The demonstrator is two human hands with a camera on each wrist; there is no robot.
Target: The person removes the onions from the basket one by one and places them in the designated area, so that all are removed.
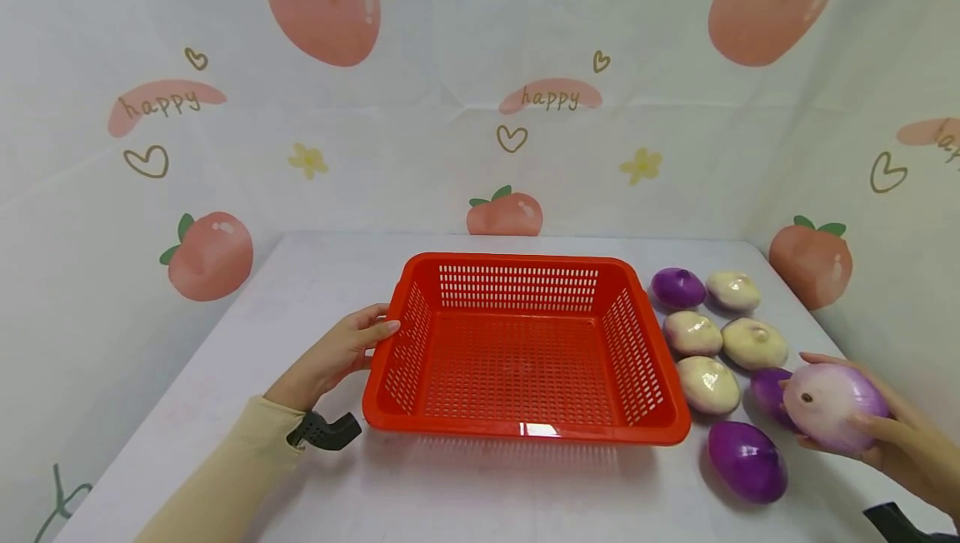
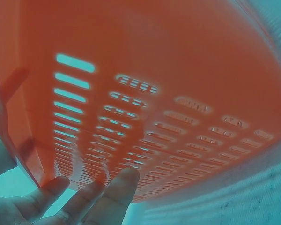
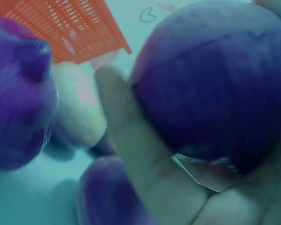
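My left hand point(image 1: 333, 360) grips the left rim of a red plastic basket point(image 1: 450, 428), thumb over the edge. In the left wrist view, its fingers point(image 2: 114, 199) lie against the slotted outer wall of the basket point(image 2: 187, 56). My right hand point(image 1: 903, 435) holds a pale purple onion point(image 1: 832, 410), fingers and thumb around it, at the right side of the table. That onion point(image 3: 215, 89) looks darker in the right wrist view. Just beside the held onion lies a purple onion point(image 1: 768, 393), partly hidden by it. Another purple onion point(image 1: 747, 461) lies nearer the front.
Right of the basket, pale onions point(image 1: 708, 385) and a purple onion point(image 1: 678, 288) lie in a cluster on the white table point(image 1: 465, 505). Printed cloth point(image 1: 420, 151) hangs behind and at both sides. The basket's slotted floor point(image 1: 517, 368) shows bare.
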